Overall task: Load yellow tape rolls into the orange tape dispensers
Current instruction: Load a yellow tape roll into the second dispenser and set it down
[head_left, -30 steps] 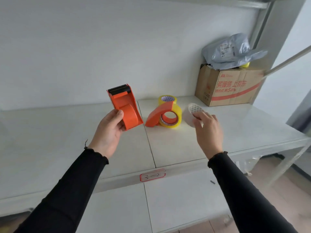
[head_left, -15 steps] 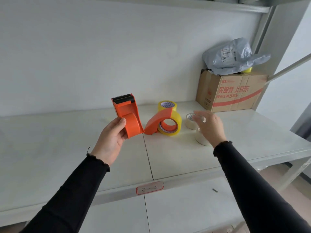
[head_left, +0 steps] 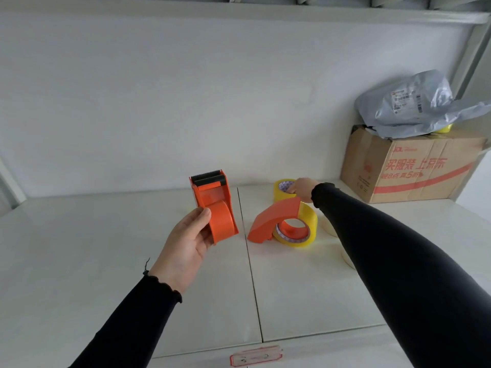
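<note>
My left hand [head_left: 187,248] grips an empty orange tape dispenser [head_left: 214,205], held upright above the shelf with its black serrated blade at the top. A second orange dispenser [head_left: 275,217] lies on the shelf with a yellow tape roll [head_left: 305,229] loaded in it. Behind it stands a loose yellow tape roll [head_left: 283,188]. My right hand [head_left: 301,188] reaches over it, fingers touching its top rim. Whether the fingers have closed on the roll is hidden.
Two pale whitish tape rolls [head_left: 328,227] sit on the white shelf [head_left: 106,261], mostly hidden behind my right sleeve. A cardboard box [head_left: 414,168] with a grey plastic mailer bag [head_left: 414,104] on top stands at the back right. A wall closes the back.
My right hand has moved away from the pale rolls, back and left to the loose yellow roll. My left hand keeps the empty dispenser in the same place.
</note>
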The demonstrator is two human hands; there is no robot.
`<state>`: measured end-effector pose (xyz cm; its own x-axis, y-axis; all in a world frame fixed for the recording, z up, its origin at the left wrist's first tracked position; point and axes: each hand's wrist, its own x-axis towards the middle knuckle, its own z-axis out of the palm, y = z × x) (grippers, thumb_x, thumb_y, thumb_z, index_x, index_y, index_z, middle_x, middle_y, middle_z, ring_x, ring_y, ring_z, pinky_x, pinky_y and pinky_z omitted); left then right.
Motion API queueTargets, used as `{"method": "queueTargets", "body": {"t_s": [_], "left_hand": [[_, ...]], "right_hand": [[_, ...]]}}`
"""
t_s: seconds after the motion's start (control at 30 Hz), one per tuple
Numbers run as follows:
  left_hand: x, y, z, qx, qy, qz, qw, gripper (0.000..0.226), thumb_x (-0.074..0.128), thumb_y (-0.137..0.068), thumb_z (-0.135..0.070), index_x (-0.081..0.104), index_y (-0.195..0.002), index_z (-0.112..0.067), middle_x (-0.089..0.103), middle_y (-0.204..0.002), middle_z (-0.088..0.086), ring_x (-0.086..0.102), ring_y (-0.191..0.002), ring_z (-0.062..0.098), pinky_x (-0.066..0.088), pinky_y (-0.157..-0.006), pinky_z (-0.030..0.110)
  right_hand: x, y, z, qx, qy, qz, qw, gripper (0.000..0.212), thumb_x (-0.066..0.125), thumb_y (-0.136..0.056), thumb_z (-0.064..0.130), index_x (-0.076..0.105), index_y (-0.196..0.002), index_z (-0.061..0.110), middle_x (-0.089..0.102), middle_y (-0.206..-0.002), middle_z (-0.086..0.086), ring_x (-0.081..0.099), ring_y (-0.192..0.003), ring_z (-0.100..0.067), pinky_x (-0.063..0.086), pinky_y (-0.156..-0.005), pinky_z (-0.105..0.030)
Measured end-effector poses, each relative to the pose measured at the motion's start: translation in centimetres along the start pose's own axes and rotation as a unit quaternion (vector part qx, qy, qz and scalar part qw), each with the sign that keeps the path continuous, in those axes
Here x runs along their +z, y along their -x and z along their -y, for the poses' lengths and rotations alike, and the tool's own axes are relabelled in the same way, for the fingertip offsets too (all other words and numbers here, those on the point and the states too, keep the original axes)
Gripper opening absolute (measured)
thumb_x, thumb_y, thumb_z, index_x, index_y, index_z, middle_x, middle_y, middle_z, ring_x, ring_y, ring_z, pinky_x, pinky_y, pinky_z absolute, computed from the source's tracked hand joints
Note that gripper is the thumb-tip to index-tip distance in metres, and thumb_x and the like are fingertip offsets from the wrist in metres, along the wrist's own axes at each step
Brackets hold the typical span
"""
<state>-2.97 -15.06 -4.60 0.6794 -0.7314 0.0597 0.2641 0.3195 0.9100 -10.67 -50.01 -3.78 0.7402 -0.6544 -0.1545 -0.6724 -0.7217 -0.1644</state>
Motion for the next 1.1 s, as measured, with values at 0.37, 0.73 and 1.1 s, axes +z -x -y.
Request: {"method": "queueTargets", "body": {"t_s": [0.37,0.73,1.1], "left_hand": [[1.8,-0.4,-2.3,0.053,0.039,-0.016,0.998,0.034,0.048,-0.102,-0.017,0.059,-0.130,-0.001,0.071,-0.120,0.010,0.064,-0.112,0.022,0.053,-0.095,0.036],[2.9,2.9,-3.0,0.094,0.024,0.007,0.995,0.030,0.047,-0.103,-0.018,0.062,-0.124,-0.002,0.071,-0.119,0.013,0.066,-0.108,0.024,0.053,-0.089,0.034],[2.8,6.0,-2.4,0.106,-0.081,0.015,0.991,0.044,0.064,-0.095,-0.027,0.050,-0.132,-0.009,0.071,-0.124,0.011,0.068,-0.116,0.028,0.056,-0.093,0.036]], "right_hand": [[-5.7,9.5,4.8,-0.245,-0.431,-0.173,0.851,0.007,0.068,-0.096,0.011,0.072,-0.100,0.015,0.071,-0.084,0.012,0.062,-0.076,0.003,0.046,-0.082,-0.020],[1.3,20.9,13.4,-0.273,-0.453,-0.202,0.824,0.004,0.069,-0.095,0.015,0.071,-0.098,0.015,0.071,-0.086,0.012,0.064,-0.084,0.001,0.050,-0.078,-0.014],[1.8,24.1,14.9,-0.282,-0.430,-0.203,0.834,0.029,0.074,-0.086,0.011,0.057,-0.106,0.022,0.058,-0.110,0.003,0.058,-0.097,-0.005,0.053,-0.079,-0.020]]}}
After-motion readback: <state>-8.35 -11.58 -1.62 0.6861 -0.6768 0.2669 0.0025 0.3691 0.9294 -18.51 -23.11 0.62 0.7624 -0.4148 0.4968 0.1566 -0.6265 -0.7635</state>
